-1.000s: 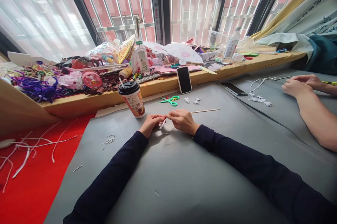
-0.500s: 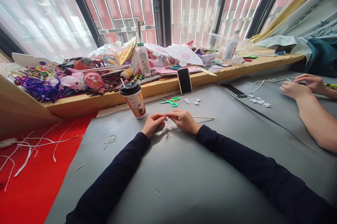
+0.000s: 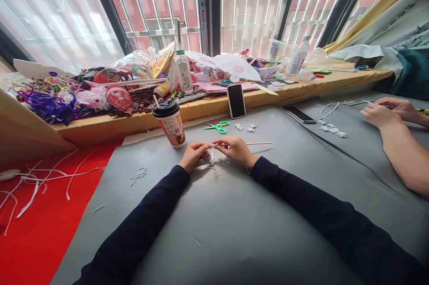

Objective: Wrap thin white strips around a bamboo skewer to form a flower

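Observation:
My left hand (image 3: pixel 192 155) and my right hand (image 3: pixel 235 149) meet over the grey mat (image 3: pixel 217 213), both pinched on a small white pipe-cleaner piece (image 3: pixel 212 155) that hangs between the fingertips. A thin wooden stick (image 3: pixel 259 143) runs out to the right from behind my right hand. White trimmings (image 3: pixel 140 173) lie on the mat to the left. A lidded paper cup with a straw (image 3: pixel 170 123) stands just beyond my left hand. Green scissors (image 3: pixel 217 127) and small white flower shapes (image 3: pixel 245 127) lie further out.
A black phone (image 3: pixel 236 100) leans on the wooden ledge (image 3: pixel 110 126), which is piled with craft supplies, fans and bottles. Another phone (image 3: pixel 299 114) lies flat to the right. Another person's bare arms (image 3: pixel 395 137) work at the right. White strips (image 3: pixel 40 182) lie on red cloth at left.
Both hands stayed together, twisting the white piece, which now hangs straighter between the fingertips. The view shifted slightly. The other person's hands moved a little.

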Tool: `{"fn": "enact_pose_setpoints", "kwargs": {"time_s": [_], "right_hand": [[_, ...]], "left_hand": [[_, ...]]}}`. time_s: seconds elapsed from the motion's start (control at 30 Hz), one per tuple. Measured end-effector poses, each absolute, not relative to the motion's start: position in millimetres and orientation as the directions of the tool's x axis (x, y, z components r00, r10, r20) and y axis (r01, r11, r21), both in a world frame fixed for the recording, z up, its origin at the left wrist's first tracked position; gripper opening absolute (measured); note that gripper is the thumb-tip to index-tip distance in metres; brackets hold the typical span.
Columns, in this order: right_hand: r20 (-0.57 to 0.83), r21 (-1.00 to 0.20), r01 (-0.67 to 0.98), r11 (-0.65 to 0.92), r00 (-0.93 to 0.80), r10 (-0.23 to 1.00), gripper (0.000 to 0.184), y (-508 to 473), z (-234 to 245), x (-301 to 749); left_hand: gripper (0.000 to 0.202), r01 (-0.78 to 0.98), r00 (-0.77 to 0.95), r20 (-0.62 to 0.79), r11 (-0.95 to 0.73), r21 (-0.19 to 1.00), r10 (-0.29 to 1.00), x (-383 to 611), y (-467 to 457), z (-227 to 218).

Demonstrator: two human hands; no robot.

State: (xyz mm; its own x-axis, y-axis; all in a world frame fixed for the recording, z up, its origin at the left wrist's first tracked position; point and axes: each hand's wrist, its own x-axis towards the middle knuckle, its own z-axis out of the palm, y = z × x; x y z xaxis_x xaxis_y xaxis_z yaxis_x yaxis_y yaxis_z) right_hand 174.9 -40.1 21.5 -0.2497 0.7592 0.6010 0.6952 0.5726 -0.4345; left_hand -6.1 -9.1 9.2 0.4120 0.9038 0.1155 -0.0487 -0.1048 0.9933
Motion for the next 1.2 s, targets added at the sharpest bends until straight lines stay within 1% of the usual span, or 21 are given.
{"fn": "enact_pose_setpoints", "kwargs": {"time_s": [0.1, 0.27, 0.37, 0.53, 0.67, 0.83, 1.0, 1.07, 1.2], "right_hand": [[0.605, -0.36, 0.761, 0.54, -0.25, 0.756, 0.021, -41.0, 22.5, 177.3], [0.615, -0.196, 0.816, 0.544, -0.33, 0.716, 0.024, -42.9, 24.0, 178.9], [0.616, -0.14, 0.831, 0.538, -0.353, 0.705, 0.026, -43.4, 23.9, 178.9], [0.622, -0.103, 0.832, 0.545, -0.374, 0.688, 0.027, -42.9, 23.1, 179.5], [0.619, -0.066, 0.819, 0.57, -0.414, 0.667, 0.028, -42.1, 21.8, 180.1], [0.607, -0.043, 0.808, 0.588, -0.446, 0.657, 0.029, -41.8, 18.8, 179.2], [0.609, -0.051, 0.803, 0.594, -0.447, 0.656, 0.028, -41.6, 16.6, 177.7], [0.611, -0.058, 0.802, 0.595, -0.443, 0.656, 0.028, -41.8, 16.4, 177.5], [0.615, -0.077, 0.792, 0.605, -0.44, 0.654, 0.028, -42.4, 16.7, 177.8]], "left_hand": [[0.03, -0.007, 0.417, 0.111, -0.119, 0.993, 0.902, -6.0, -9.2, 9.3], [0.03, 0.091, 0.417, 0.108, -0.16, 0.983, 0.903, -5.0, -9.5, 11.0], [0.029, 0.121, 0.439, 0.104, -0.173, 0.977, 0.893, -5.3, -8.6, 12.1], [0.029, 0.181, 0.473, 0.107, -0.215, 0.96, 0.874, -8.7, -5.9, 14.1], [0.033, 0.305, 0.519, 0.084, -0.277, 0.911, 0.85, -13.7, -4.8, 20.6], [0.033, 0.446, 0.589, 0.098, -0.425, 0.788, 0.802, -17.6, -6.2, 30.1], [0.029, 0.478, 0.631, 0.218, -0.594, 0.646, 0.745, -17.3, -8.6, 33.2], [0.03, 0.48, 0.631, 0.228, -0.604, 0.636, 0.741, -17.4, -8.3, 32.7], [0.031, 0.456, 0.625, 0.225, -0.584, 0.672, 0.747, -18.0, -7.1, 31.0]]}}
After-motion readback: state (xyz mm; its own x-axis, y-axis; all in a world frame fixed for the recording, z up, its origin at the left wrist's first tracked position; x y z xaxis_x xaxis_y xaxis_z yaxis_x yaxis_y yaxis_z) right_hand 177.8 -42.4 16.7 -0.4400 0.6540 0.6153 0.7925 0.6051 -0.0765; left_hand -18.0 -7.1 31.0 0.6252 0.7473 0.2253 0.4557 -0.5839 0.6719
